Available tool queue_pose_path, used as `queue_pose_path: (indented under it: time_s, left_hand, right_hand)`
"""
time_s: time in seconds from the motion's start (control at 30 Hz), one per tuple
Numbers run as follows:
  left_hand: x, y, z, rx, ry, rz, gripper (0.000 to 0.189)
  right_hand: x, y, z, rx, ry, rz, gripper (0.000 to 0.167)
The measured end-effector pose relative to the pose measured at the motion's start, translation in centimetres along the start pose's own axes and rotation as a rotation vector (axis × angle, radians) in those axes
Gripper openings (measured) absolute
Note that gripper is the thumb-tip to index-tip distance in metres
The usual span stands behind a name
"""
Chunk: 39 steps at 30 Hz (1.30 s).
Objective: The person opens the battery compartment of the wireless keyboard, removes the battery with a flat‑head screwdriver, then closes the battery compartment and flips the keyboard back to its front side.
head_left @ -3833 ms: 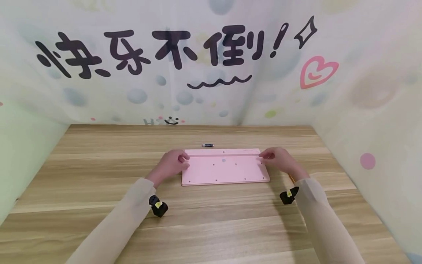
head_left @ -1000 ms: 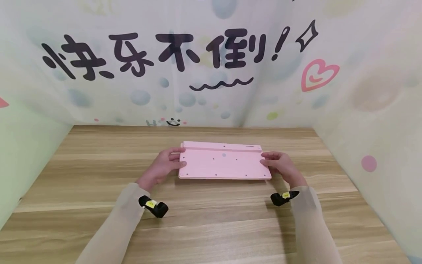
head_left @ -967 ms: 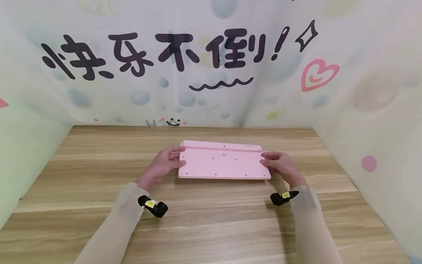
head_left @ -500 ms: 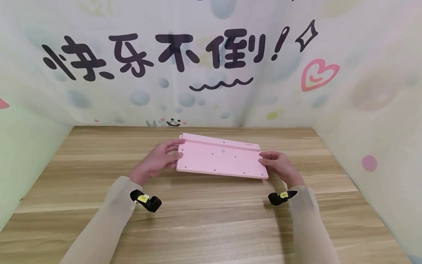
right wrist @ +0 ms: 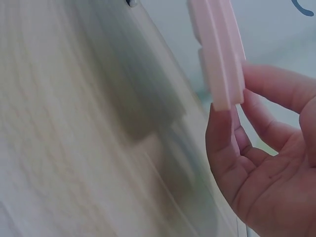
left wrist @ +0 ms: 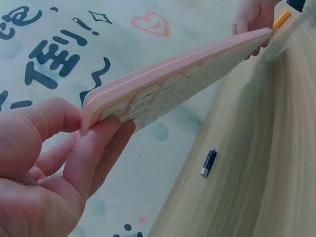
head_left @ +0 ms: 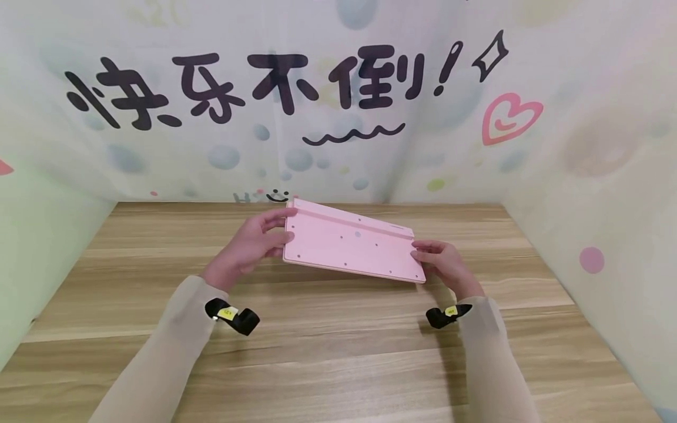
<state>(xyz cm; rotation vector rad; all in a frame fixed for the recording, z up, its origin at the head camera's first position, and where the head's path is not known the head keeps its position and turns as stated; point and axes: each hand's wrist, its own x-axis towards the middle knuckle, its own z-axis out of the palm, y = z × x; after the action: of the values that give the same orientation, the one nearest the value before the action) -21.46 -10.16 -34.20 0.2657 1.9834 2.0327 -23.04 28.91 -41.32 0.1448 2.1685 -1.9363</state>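
Observation:
Both hands hold a pink keyboard off the table, its screwed underside towards me in the head view. Pale keys show on its far face in the left wrist view. My left hand pinches the left end, thumb on the underside and fingers on the key side. The right hand pinches the opposite end between thumb and fingers. The left end is raised higher, so the keyboard tilts down to the right. A small dark battery with a silver end lies on the table, hidden behind the keyboard in the head view.
The wooden table runs back to a printed curtain with black characters. Pale walls stand at left and right. An orange object lies beyond the keyboard's right end, partly in view. Black cameras sit on both wrists.
Earlier the keyboard lay flat with the hands at its ends and the battery visible behind it. Both hands then gripped and lifted it; the left end has since risen further, steepening the tilt.

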Motion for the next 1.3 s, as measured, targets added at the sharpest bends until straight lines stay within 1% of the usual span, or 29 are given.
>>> queue_pose_path:
  time_s: [0.17,0.33,0.47,0.6,0.73,0.83,0.93,1.07,1.2,1.3]
  left_hand:
    - [0.0,1.0,0.4,0.021,0.016,0.039,0.051]
    - [0.0,1.8,0.9,0.042,0.046,0.050,0.052]
    - [0.0,2.5,1.3,0.046,0.075,0.055,0.052]
    - [-0.1,3.3,1.8,0.047,0.098,0.062,0.052]
    - [-0.1,4.2,2.3,0.041,0.114,0.067,0.052]
    - [-0.2,4.8,2.5,0.040,0.124,0.059,0.053]
    - [-0.3,5.3,2.7,0.039,0.137,0.041,0.053]
    - [-0.4,5.9,3.0,0.020,0.153,0.019,0.054]
    - [-0.7,6.5,3.2,0.011,0.166,0.010,0.054]
    - [-0.9,7.1,3.4,0.016,0.177,0.013,0.054]
  right_hand:
    - [0.2,-0.1,0.5,-0.032,0.004,0.001,0.024]
    - [0.3,-0.1,1.0,-0.009,-0.006,0.004,0.028]
    - [0.3,0.1,1.2,-0.003,-0.004,0.005,0.036]
    - [0.4,0.1,1.5,-0.025,-0.014,0.015,0.046]
    - [0.3,0.1,2.2,-0.053,0.000,0.025,0.049]
    - [0.2,0.0,2.7,-0.080,0.011,0.033,0.047]
    - [0.1,-0.1,3.1,-0.094,-0.001,0.034,0.045]
    - [0.1,-0.2,3.4,-0.092,-0.005,0.026,0.044]
    - [-0.2,-0.5,3.8,-0.126,0.003,-0.004,0.046]
    - [-0.7,-1.2,4.2,-0.184,0.002,-0.034,0.047]
